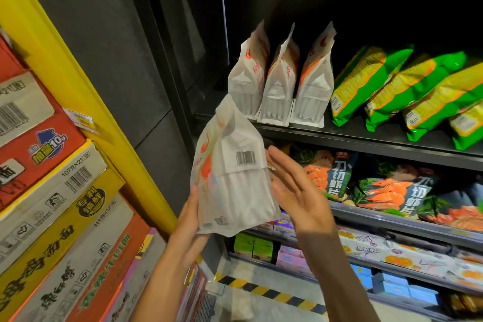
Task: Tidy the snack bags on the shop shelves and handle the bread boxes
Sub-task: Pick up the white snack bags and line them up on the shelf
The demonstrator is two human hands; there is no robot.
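Between both hands, left hand (pixel 192 225) grips white bag (pixel 232 180).

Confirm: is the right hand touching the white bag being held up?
Cannot tell. In the head view the right hand lies flat, fingers straight, beside the white bag; the bag's edge overlaps the hand, hiding any contact or gap.

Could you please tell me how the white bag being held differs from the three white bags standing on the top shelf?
The held white bag is off the shelf, between the left hand and the right hand; the three shelved white bags stand on the top shelf. The held bag tilts left; the shelved bags lean right in a row. All look like the same white and orange product.
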